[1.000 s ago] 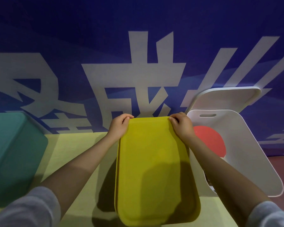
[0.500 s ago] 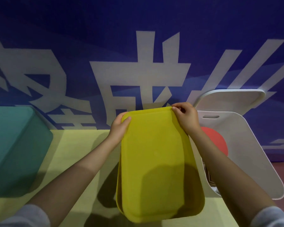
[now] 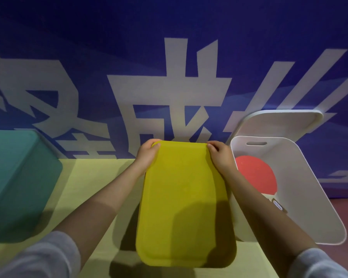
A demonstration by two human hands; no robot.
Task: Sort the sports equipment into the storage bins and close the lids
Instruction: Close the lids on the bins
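Note:
A yellow lid (image 3: 184, 203) lies on top of the middle bin and hides what is under it. My left hand (image 3: 148, 155) grips its far left corner and my right hand (image 3: 221, 156) grips its far right corner, fingers curled over the far edge. To the right stands a white bin (image 3: 301, 189) with no lid on; a red table tennis paddle (image 3: 255, 176) lies inside it. Its white lid (image 3: 279, 123) leans against the wall behind it. A teal bin (image 3: 18, 183) with its lid on sits at the left.
The bins stand on a pale yellow table (image 3: 92, 183) against a blue wall banner with large white characters (image 3: 169, 93). A reddish floor (image 3: 346, 213) shows past the table's right edge.
The yellow lid, raised at its far end half a second ago, has come down flatter over the bin. Both hands stayed on its far corners.

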